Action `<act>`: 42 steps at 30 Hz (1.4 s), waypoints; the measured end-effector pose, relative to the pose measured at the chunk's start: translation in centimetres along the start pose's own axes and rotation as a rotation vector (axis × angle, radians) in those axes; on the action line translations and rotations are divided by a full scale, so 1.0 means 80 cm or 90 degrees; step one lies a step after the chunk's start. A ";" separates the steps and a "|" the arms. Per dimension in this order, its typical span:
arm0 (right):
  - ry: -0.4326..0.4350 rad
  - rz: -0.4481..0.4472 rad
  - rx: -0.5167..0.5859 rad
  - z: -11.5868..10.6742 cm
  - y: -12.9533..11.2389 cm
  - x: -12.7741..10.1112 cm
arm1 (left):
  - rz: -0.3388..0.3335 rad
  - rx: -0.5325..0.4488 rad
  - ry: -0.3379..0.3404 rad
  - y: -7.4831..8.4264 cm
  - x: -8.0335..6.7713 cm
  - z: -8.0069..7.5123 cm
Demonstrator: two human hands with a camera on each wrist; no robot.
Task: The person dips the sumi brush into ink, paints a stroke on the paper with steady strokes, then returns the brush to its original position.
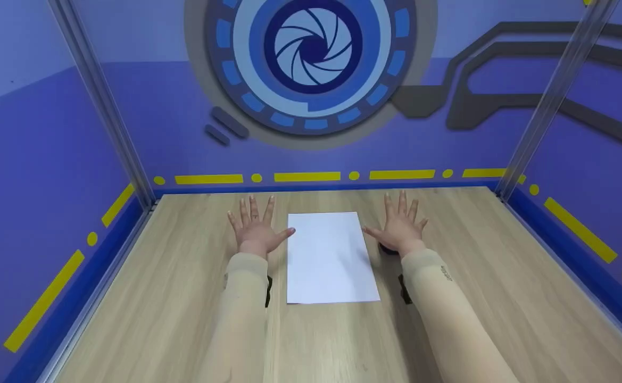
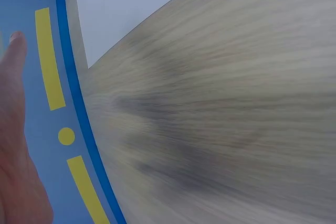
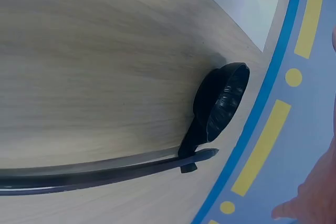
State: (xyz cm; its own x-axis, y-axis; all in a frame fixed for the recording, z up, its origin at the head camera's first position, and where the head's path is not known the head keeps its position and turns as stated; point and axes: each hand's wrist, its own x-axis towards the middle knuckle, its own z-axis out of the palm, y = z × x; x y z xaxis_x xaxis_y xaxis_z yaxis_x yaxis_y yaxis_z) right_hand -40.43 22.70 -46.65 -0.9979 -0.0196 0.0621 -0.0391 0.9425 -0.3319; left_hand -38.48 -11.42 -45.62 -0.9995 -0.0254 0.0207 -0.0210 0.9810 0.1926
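White paper (image 1: 329,258) between both spread hands (image 1: 329,229).

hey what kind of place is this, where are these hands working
Probably a purpose-built recording booth, not a home or workshop. A wooden tabletop is boxed in by blue printed walls with a camera-shutter graphic and metal corner posts. Both hands hover open beside one white sheet of paper.
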 end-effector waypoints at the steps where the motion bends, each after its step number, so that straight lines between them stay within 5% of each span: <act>1: -0.001 0.000 0.003 0.001 0.001 0.000 | -0.001 0.000 0.000 0.000 0.000 0.001; 20: 0.002 0.032 0.148 0.002 0.012 0.003 | 0.016 -0.116 0.000 -0.008 0.005 0.009; 26: -0.010 0.040 0.207 0.001 0.016 0.002 | 0.026 -0.198 -0.002 -0.010 0.008 0.016; 42: 0.044 0.006 0.393 -0.002 0.032 -0.013 | 0.063 -0.399 -0.055 0.022 -0.013 0.053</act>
State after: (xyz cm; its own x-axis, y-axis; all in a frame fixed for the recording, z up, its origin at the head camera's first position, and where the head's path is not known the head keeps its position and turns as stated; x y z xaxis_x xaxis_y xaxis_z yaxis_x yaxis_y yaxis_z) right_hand -39.47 25.18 -47.39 -0.9934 0.0294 0.1110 -0.0741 0.5747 -0.8150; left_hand -37.55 -8.85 -49.44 -0.9948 0.1012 -0.0058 0.0648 0.6785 0.7317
